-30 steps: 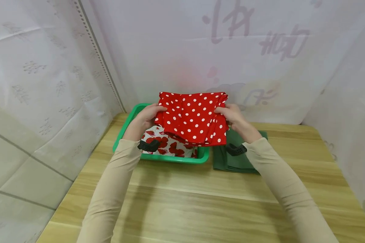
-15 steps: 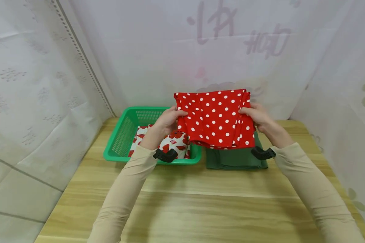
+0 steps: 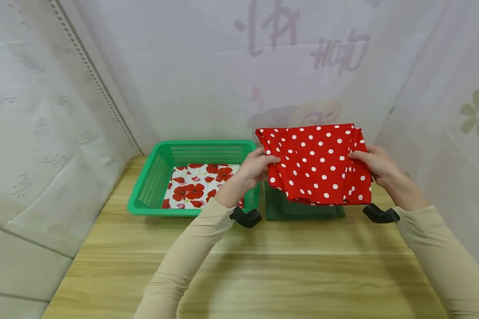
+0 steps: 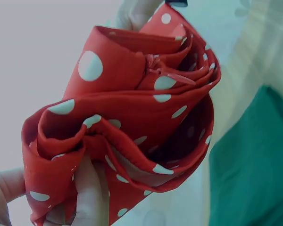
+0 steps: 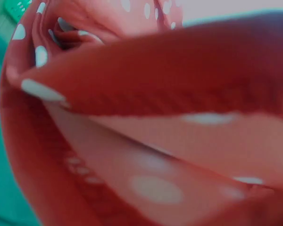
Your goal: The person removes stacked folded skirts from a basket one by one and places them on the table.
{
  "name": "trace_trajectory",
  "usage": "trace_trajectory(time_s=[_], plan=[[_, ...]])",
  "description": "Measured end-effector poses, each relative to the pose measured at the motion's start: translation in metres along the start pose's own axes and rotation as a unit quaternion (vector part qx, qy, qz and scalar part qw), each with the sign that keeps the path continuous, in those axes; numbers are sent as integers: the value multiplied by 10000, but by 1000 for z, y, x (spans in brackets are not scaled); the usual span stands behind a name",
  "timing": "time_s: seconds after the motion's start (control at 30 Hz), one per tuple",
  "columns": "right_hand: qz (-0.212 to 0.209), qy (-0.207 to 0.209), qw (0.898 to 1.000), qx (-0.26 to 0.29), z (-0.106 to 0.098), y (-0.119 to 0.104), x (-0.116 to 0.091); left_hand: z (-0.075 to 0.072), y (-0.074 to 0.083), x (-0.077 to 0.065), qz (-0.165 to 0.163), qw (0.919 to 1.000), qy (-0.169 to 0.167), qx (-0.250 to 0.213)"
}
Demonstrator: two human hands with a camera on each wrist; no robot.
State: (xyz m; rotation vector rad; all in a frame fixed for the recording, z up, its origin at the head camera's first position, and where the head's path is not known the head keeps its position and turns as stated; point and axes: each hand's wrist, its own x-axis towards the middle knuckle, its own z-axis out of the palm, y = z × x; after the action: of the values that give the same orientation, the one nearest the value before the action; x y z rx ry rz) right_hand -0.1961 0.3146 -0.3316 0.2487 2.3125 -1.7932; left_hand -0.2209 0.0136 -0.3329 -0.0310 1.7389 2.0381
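Both hands hold up a folded red garment with white dots (image 3: 315, 164) in the head view. My left hand (image 3: 257, 167) pinches its left edge, thumb on the near face. My right hand (image 3: 377, 164) pinches the right edge the same way. Below the garment lies a folded dark green cloth (image 3: 299, 210), partly hidden by it. In the left wrist view, layered folds of the red garment (image 4: 127, 103) show, with fingers (image 4: 89, 193) tucked into them. Close folds of the red garment (image 5: 146, 80) fill most of the right wrist view, where the right hand is hidden.
Left of the green cloth, a green plastic basket (image 3: 159, 212) stands on the wooden table (image 3: 287, 283). Inside it lies a folded white cloth with red flowers (image 3: 193, 188). Pale printed curtains (image 3: 191, 84) hang behind the table and at both sides.
Both hands have carried the red dotted garment to the right, from over the basket to above the green cloth. The basket and its flowered cloth have come into fuller view.
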Motion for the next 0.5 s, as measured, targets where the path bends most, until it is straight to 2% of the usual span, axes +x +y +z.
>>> trace_trajectory(time_s=[0.17,0.33,0.5], plan=[[129,75,9998,145,-21,16,-6,23,-16,5,-54,9998,-134,-114],[387,256,9984,313,-42,32,-8,48,-31,14,-163,9996,-132,-187],[623,320,9975,69,-67,50,-8,77,-49,29,-178,9996,33,-216]])
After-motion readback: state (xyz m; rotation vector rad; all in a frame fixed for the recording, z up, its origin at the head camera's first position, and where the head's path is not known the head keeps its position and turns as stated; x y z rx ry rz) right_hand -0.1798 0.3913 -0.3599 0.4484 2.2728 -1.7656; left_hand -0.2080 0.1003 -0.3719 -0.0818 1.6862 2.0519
